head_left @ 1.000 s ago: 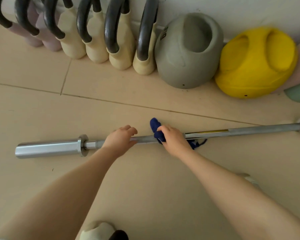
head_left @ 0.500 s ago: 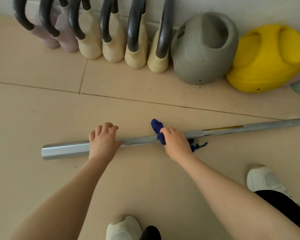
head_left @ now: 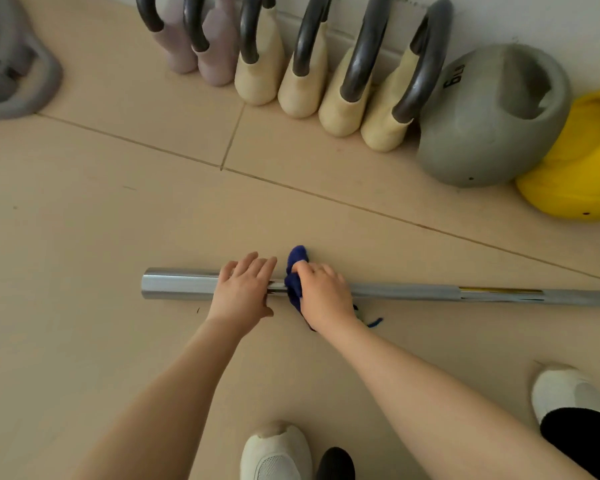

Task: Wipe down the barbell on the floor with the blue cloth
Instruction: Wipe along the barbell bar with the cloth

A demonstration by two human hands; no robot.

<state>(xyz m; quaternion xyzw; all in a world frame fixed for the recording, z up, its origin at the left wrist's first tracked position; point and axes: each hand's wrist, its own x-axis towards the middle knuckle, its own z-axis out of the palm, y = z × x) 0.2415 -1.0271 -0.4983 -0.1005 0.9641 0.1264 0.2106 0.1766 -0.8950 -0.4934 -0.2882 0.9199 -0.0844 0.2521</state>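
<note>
A silver barbell lies across the beige floor, its thick sleeve end at the left. My left hand rests flat on the bar where sleeve meets shaft, fingers together and stretched over it, thumb on the near side. Right beside it, my right hand presses a dark blue cloth around the shaft. The cloth bunches out above my knuckles, and a loose thread trails on the floor behind my wrist. A yellow strip marks the shaft farther right.
Along the wall stand several kettlebells with black handles, a grey 6 kg one and a yellow one. A grey weight lies at the top left. My white shoes are near the bottom edge.
My view has swung left along the bar. Both hands have slid left toward the sleeve end, the right one taking the cloth with it, and now sit close together.
</note>
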